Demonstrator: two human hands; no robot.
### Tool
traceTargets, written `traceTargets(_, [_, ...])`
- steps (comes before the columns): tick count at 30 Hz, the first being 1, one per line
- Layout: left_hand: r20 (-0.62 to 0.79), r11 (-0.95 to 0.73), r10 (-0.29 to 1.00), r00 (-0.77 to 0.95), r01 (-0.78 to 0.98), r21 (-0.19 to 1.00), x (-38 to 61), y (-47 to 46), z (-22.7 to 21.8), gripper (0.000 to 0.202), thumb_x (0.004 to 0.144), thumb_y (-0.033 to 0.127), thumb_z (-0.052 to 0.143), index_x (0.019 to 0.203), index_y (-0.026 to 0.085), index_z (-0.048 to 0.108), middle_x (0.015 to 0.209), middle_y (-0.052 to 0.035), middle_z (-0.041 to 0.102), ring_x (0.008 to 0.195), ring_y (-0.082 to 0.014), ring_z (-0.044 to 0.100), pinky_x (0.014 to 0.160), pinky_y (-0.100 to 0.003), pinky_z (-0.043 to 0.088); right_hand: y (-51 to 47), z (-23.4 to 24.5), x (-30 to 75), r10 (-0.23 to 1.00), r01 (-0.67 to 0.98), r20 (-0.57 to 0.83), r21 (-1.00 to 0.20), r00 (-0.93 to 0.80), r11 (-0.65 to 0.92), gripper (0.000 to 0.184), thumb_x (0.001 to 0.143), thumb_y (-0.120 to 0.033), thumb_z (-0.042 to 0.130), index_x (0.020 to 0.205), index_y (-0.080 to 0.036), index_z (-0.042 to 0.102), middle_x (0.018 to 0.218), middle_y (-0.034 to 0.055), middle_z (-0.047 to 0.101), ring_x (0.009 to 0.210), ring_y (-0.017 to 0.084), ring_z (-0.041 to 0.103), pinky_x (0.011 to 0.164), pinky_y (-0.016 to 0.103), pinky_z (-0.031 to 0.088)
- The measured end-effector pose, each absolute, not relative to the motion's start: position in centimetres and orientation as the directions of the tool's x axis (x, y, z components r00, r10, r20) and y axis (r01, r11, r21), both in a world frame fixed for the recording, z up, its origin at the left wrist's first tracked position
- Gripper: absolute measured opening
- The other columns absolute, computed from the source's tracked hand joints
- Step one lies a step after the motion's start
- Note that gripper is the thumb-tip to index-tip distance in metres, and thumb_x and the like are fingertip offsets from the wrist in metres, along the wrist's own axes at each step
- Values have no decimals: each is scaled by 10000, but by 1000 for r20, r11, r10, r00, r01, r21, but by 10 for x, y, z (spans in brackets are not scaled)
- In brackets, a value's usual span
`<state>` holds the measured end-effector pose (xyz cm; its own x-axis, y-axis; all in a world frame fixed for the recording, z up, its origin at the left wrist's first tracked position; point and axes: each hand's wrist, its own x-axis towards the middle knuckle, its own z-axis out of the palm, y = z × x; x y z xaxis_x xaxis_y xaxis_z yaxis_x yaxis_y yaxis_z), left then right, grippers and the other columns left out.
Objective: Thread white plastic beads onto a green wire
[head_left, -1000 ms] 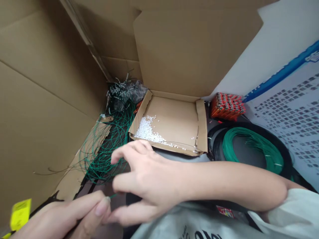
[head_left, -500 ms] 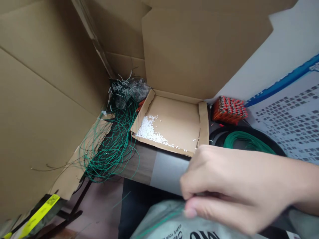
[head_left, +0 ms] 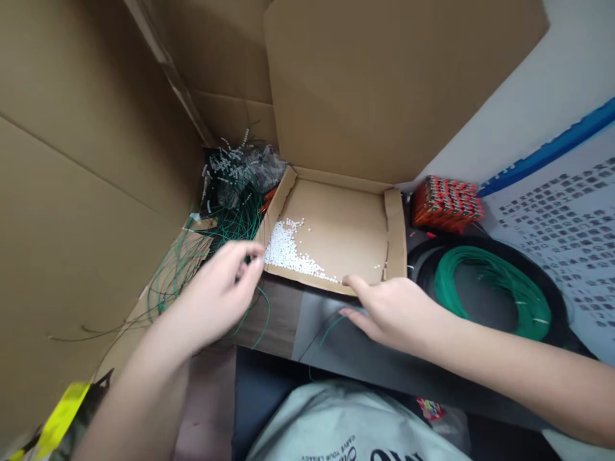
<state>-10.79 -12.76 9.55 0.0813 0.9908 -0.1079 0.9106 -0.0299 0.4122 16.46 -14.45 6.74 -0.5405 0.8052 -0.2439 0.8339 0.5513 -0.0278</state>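
Observation:
My left hand point(head_left: 228, 285) is at the left edge of a shallow cardboard tray point(head_left: 394, 234), thumb and forefinger pinched together. A thin dark strand shows by those fingertips; what they grip is unclear. Small white beads point(head_left: 288, 251) lie heaped in the tray's near left part. At the tray's front edge is my right hand point(head_left: 389, 310), slightly blurred, forefinger stretched out and thumb apart from it. A green wire point(head_left: 329, 330) curves down from beside that thumb. Behind my left hand spreads a tangle of green wires point(head_left: 166, 282).
Right of the tray stand an orange-red bundle point(head_left: 444, 205) and a coil of green wire point(head_left: 456, 275). Bead-strung strands point(head_left: 233, 163) and clear plastic are at the back left. Tall cardboard panels point(head_left: 384, 83) rise behind and to the left.
My left hand has come into view and reached the tray's left edge. My right hand has moved away from my shirt to the tray's front edge, and its fingers have parted.

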Motion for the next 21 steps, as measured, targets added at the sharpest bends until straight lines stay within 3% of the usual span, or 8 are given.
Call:
traceTargets(1, [-79, -14, 996, 33, 973, 231, -102, -101, 88, 438, 922, 429, 397, 1192, 152, 603, 1143, -120, 637, 1020, -237, 623, 894, -336, 494, -142, 60, 159, 815, 839, -237, 7, -528, 545, 337, 917, -376, 509, 1117, -118, 597, 633, 82, 680, 563, 263, 666, 469, 288, 143])
traceTargets(2, [-72, 10, 997, 0, 990, 143, -98, -78, 79, 478, 886, 421, 444, 1196, 91, 596, 1152, -190, 619, 1068, -305, 600, 928, -398, 463, -139, 53, 155, 820, 843, -237, 11, -521, 538, 283, 919, -347, 516, 1056, -117, 610, 627, 85, 680, 550, 258, 664, 462, 287, 131])
traceTargets(3, [-93, 11, 996, -2, 995, 99, -96, -58, 72, 473, 852, 422, 480, 1131, 69, 626, 1098, -221, 628, 1041, -350, 604, 905, -434, 456, -138, 47, 154, 818, 842, -237, 6, -524, 540, 227, 919, -317, 522, 982, -122, 618, 617, 84, 677, 541, 245, 662, 458, 284, 124])
traceTargets(5, [-191, -12, 981, 22, 999, 49, -98, -32, 59, 423, 819, 483, 492, 864, 106, 677, 829, -190, 664, 845, -367, 640, 732, -418, 467, -137, 36, 155, 808, 833, -231, -20, -541, 552, 169, 927, -257, 511, 885, -130, 614, 613, 78, 677, 530, 213, 654, 457, 283, 118])
traceTargets(7, [-255, -52, 965, 60, 998, 36, -103, -24, 54, 413, 832, 505, 445, 675, 169, 625, 679, -132, 636, 718, -317, 624, 619, -358, 413, -137, 26, 161, 800, 824, -213, -52, -562, 565, 164, 934, -215, 485, 864, -135, 610, 616, 69, 677, 530, 195, 647, 466, 291, 106])
traceTargets(10, [-294, -92, 951, 99, 995, 40, -107, -25, 57, 403, 846, 475, 415, 571, 207, 538, 587, -66, 581, 607, -228, 546, 561, -309, 328, -137, 13, 170, 795, 811, -161, -108, -585, 575, 156, 926, -186, 462, 871, -141, 601, 624, 53, 673, 539, 181, 635, 490, 296, 100])
traceTargets(15, [-291, -101, 950, 109, 994, 42, -100, -23, 76, 381, 850, 437, 424, 544, 210, 442, 521, -18, 476, 526, -161, 415, 544, -286, 279, -136, 4, 181, 786, 773, -13, -188, -618, 605, 194, 926, -179, 423, 800, -145, 566, 614, 34, 644, 527, 136, 587, 522, 296, 113])
traceTargets(21, [-223, -40, 974, 45, 999, 27, -92, -24, 100, 389, 839, 466, 442, 552, 207, 485, 506, -4, 463, 524, -146, 402, 563, -280, 307, -134, 1, 187, 763, 729, 154, -228, -628, 646, 190, 906, -178, 422, 804, -151, 580, 558, 12, 597, 457, 117, 491, 523, 295, 118])
